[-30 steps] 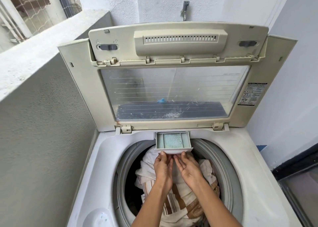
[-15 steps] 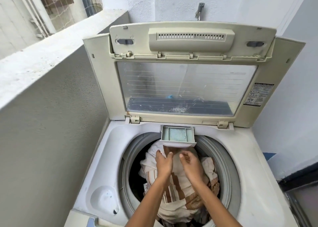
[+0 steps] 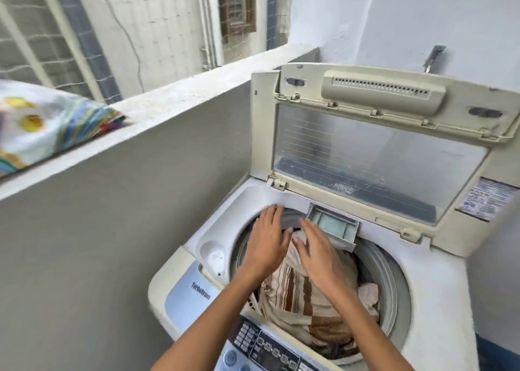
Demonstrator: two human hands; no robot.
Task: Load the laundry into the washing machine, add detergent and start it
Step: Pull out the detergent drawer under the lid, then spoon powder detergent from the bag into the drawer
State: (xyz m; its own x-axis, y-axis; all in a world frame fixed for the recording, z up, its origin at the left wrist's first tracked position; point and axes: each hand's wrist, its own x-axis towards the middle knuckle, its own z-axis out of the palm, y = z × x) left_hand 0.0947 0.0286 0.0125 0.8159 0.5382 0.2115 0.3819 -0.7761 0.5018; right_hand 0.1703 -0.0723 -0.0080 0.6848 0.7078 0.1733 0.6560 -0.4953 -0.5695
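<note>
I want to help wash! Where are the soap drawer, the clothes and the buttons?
soap drawer (image 3: 334, 225): head view, on its pale green tray.
clothes (image 3: 291, 290): head view, on the brown-striped cloth.
buttons (image 3: 275, 352): head view, on a key mid-row.

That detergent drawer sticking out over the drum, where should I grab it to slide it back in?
Take the detergent drawer by its front panel, the edge overhanging the laundry, coming from your side with the right hand, probably the nearer one. It juts forward from under the raised lid, so only that front face looks free.
</note>
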